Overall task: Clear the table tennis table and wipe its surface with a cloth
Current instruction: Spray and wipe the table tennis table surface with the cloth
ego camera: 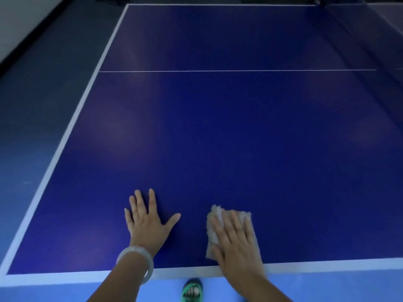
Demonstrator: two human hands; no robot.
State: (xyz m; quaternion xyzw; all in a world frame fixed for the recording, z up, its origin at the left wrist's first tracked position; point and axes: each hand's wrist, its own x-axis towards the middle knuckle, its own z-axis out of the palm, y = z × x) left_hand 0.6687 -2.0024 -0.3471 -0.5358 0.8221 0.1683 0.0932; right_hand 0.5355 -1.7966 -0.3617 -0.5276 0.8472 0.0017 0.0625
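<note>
Floor, far left: dark, running along the table's white side line.
Table (218,138): blue top, nothing lying on the part in view, so the clearing looks done.
Left hand (148,223): fingers spread flat on the bare top near the near edge, holding nothing; a pale bangle (136,261) on the wrist.
Cloth (218,216): pale, folded, its long side running away from the person, lying just inside the near white line.
Right hand (236,240): flat on the cloth, fingers straight and pressing it down, not pinching.
Key relation: the unwiped top stretches ahead and to both sides of the cloth; the right hand is already on it.
Hard to see: net at far right is dim; table's right edge is cut off; below, a foot in a green sandal (192,290).
</note>
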